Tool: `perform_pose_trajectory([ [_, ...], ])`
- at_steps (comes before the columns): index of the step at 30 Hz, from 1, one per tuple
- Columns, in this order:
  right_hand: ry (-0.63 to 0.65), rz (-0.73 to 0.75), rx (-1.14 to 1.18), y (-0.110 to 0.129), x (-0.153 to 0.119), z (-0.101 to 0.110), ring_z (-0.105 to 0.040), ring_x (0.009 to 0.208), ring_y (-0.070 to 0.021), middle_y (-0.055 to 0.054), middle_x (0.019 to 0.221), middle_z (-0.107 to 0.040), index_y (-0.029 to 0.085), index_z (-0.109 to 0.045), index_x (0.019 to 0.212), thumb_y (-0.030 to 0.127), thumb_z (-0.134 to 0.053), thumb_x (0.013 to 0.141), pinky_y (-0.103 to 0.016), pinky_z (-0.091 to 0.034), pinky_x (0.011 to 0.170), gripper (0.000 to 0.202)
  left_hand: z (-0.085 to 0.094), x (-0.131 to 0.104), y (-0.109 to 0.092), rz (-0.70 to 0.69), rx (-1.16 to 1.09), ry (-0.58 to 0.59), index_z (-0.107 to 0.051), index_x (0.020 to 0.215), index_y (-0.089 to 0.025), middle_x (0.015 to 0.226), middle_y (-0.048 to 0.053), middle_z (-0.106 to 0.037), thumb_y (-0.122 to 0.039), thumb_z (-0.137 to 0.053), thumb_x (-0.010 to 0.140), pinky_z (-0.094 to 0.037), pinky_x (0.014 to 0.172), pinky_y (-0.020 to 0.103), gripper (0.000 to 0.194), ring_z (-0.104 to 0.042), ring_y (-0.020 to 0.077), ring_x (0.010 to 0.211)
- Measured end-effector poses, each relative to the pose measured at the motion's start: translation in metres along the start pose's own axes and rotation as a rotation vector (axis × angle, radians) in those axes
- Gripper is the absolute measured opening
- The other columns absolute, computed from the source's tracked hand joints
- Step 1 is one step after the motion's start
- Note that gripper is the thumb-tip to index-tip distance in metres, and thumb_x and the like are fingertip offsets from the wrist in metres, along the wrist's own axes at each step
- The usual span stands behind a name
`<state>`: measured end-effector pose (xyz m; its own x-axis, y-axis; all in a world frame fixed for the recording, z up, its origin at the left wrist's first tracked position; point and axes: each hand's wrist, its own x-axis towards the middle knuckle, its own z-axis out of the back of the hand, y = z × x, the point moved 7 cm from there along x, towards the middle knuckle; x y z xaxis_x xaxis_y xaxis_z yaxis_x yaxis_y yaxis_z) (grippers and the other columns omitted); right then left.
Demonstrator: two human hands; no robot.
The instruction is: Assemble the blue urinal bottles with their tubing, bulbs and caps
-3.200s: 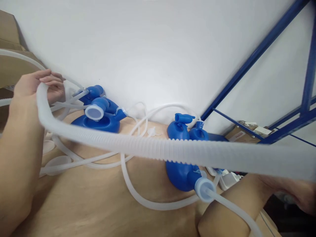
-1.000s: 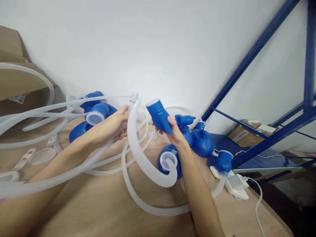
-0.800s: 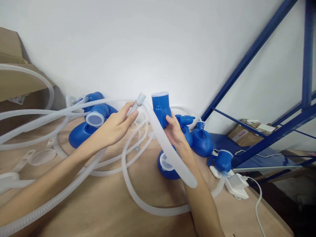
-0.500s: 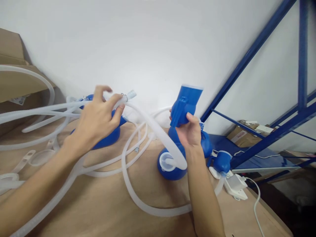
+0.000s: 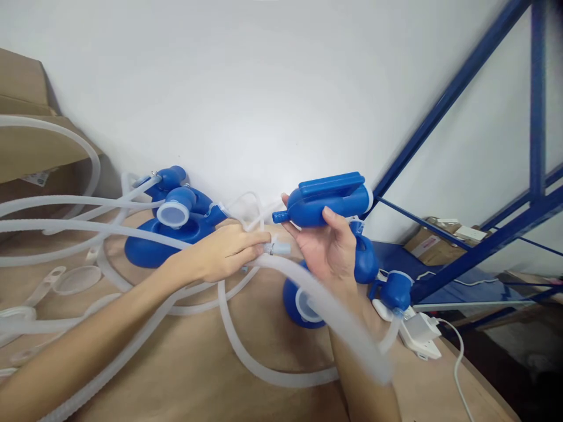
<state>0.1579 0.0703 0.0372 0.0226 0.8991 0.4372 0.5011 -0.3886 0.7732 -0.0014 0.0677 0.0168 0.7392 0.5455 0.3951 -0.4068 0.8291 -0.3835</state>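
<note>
Tbl (image 5: 185,381) below: L hand (image 5: 231,251) holds hose end (image 5: 280,248), R hand (image 5: 329,252) blue cup (image 5: 310,210).

1. The left hand (image 5: 231,252) pinches a tube close to its clear tip (image 5: 280,249).
2. The right hand (image 5: 328,252) holds a blue cup (image 5: 325,206) with a handle. The cup is on its side, and its thin spout (image 5: 280,217) points left, near the clear tip.
3. A thick, blurry hose (image 5: 338,313) crosses in front of the right arm.
4. Blue bottles (image 5: 147,243) sit on the brown table (image 5: 176,375).
5. A white plug (image 5: 422,326) is near the table's right edge.
</note>
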Motion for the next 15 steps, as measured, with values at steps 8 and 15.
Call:
perform_pose_trajectory([
  [8,-0.115,-0.008,0.047,-0.008,0.012,0.021,-0.069,0.128,-0.0294,-0.001,0.117,-0.078,0.029,-0.069,0.106,0.037,-0.083,0.073,-0.052,-0.059,0.107,0.037,0.027,-0.004,0.027,0.244,0.098,-0.217,-0.066,0.128,-0.021,0.063,-0.002,-0.050,-0.061,-0.037,0.108,-0.030,0.064,0.029,0.054,-0.050,0.0176,0.056],
  [15,-0.041,0.057,-0.108,-0.006,0.006,0.015,-0.071,0.121,-0.0256,0.003,0.121,-0.076,0.037,-0.061,0.129,0.039,-0.090,0.069,-0.049,-0.063,0.098,0.067,0.041,-0.015,0.025,0.272,0.331,-0.274,-0.072,0.126,-0.024,0.060,0.003,-0.051,-0.064,-0.044,0.104,-0.021,0.063,0.033,0.054,-0.042,0.0200,0.054],
])
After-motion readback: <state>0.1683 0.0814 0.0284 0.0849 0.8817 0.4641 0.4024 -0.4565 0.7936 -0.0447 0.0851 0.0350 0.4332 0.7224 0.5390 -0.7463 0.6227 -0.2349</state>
